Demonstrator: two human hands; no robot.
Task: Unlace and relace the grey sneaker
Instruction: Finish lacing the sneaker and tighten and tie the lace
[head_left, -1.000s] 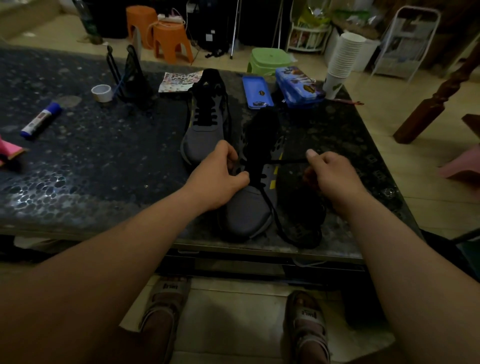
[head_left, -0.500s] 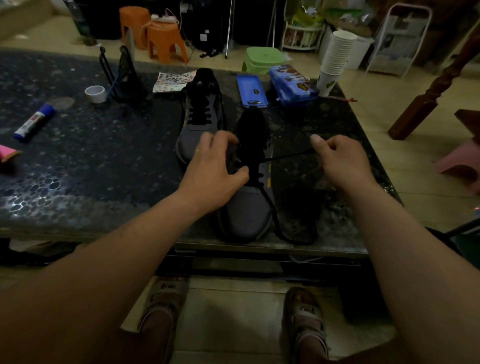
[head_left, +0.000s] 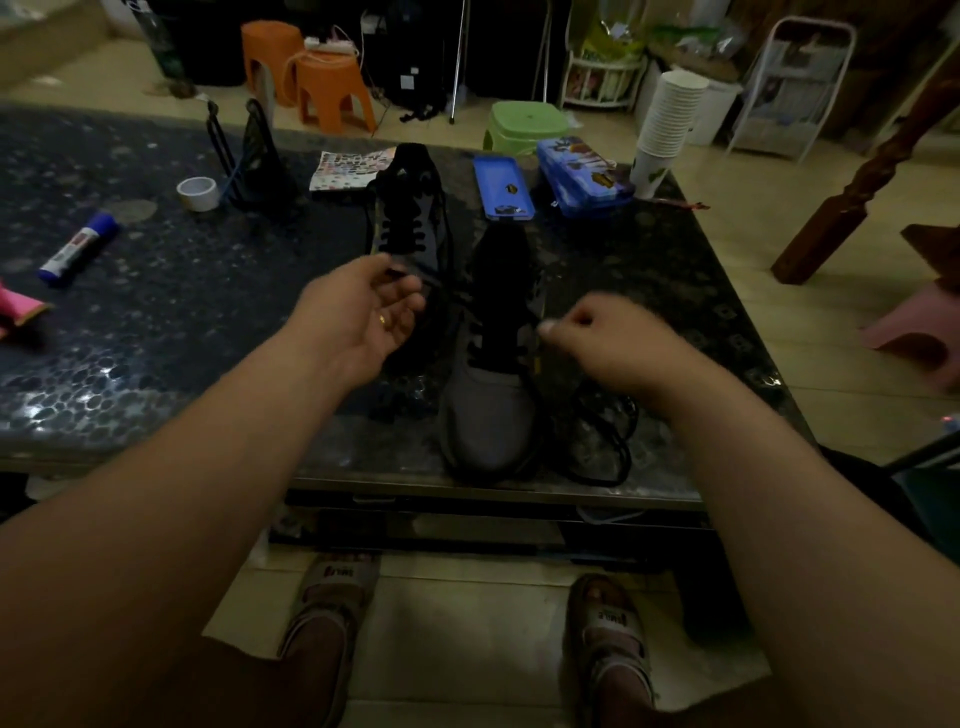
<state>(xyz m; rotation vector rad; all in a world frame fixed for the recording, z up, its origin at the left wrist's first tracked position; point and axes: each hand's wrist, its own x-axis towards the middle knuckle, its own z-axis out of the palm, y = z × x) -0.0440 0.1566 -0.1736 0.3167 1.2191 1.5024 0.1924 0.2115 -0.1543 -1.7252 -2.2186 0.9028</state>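
Note:
The grey sneaker (head_left: 488, 410) lies toe toward me near the table's front edge, its upper half dark and hard to read. My left hand (head_left: 363, 312) hovers left of it, palm turned up, thumb and forefinger pinching what looks like a black lace end. My right hand (head_left: 597, 338) is at the sneaker's right side with fingers curled, pinching the black lace (head_left: 602, 447) by the eyelets. The slack of that lace lies looped on the table to the right. The image is blurred around both hands.
A second, laced sneaker (head_left: 410, 218) lies behind my left hand. On the dark pebbled table (head_left: 156, 322) are a blue tray (head_left: 503, 188), a blue case (head_left: 582, 174), stacked paper cups (head_left: 667, 130), a tape roll (head_left: 197, 193), a glue stick (head_left: 78, 249) and a black stand (head_left: 249, 156).
My left hand has lifted off the sneaker and turned palm up, moving left. My right hand has come in from the right toward the sneaker's eyelets, and the taut lace has gone slack.

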